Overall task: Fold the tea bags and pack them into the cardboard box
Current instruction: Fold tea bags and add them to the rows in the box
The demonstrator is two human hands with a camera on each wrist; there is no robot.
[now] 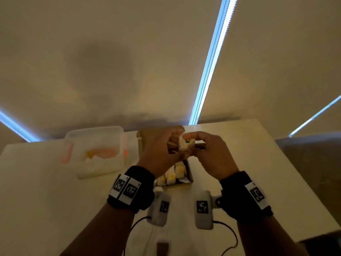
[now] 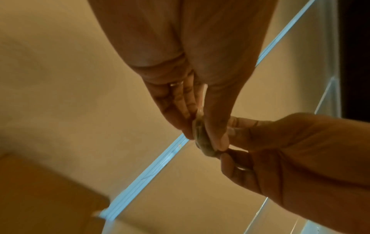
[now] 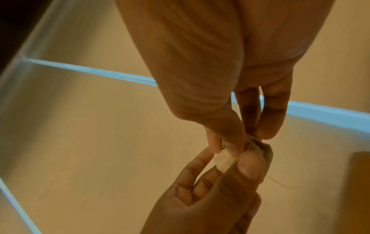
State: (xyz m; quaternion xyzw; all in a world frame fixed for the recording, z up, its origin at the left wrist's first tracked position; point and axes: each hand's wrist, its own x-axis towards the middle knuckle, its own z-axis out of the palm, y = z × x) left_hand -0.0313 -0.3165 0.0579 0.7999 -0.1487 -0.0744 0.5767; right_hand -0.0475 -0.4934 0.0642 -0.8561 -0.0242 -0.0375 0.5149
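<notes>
A small white tea bag (image 1: 186, 143) with a green and red tag is held between both hands above the open cardboard box (image 1: 190, 172). My left hand (image 1: 175, 145) pinches its left side and my right hand (image 1: 194, 138) pinches its top right. The left wrist view shows my left thumb and fingers pressed on the tea bag (image 2: 206, 150), with the right hand (image 2: 280, 150) meeting it. In the right wrist view my right hand (image 3: 250, 140) pinches the tea bag (image 3: 224, 161) and a left thumb (image 3: 250, 167) holds it from below. Several folded tea bags (image 1: 171, 175) stand inside the box.
A clear plastic container (image 1: 118, 145) with loose tea bags sits left of the box on the white table (image 1: 258, 163). The box's open lid flap (image 1: 145, 134) stands behind my hands. Two grey marker devices (image 1: 203, 209) with cables lie near the front edge.
</notes>
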